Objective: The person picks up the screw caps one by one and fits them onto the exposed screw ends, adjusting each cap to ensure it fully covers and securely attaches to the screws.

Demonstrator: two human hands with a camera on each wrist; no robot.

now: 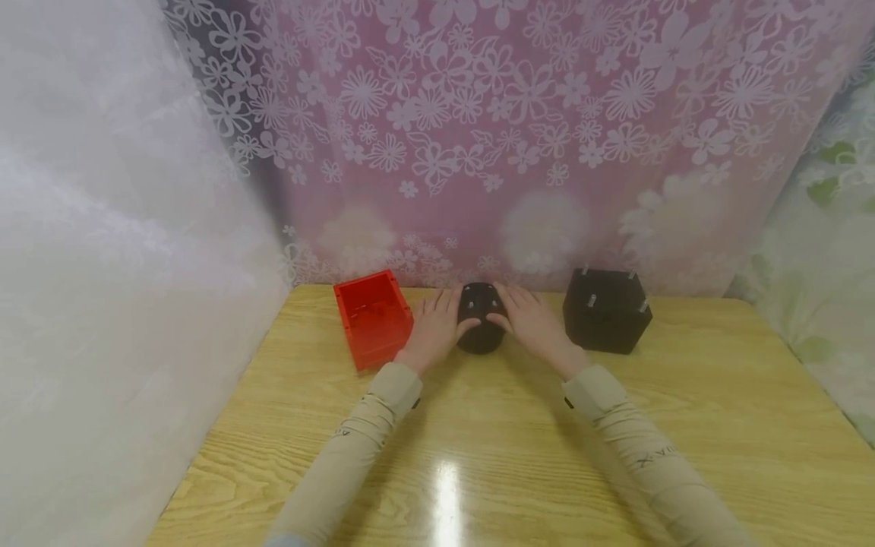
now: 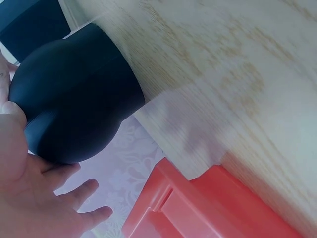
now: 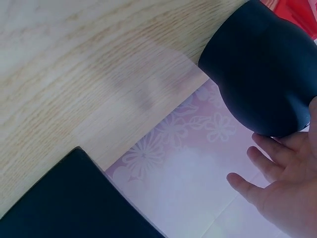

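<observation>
Near the far edge of the table, a black rounded object [image 1: 481,339] stands between both hands, with several small light pegs on its top. In the left wrist view the black object [image 2: 79,94] shows a smooth bulging body and a narrower end towards the table. My left hand [image 1: 435,328] grips its left side, thumb at the front; the other fingers [image 2: 81,191] spread away from it. From the right side my right hand [image 1: 536,323] grips it, thumb also at the front. Whether its base touches the tabletop, I cannot tell.
Just left of the left hand lies a red open box [image 1: 372,334]. A black angular box [image 1: 607,315] with several clear pegs on top stands right of the right hand. Behind the wooden table [image 1: 506,463] hangs a pink flowered curtain [image 1: 478,152]; a pale sheet [image 1: 116,266] hangs at left.
</observation>
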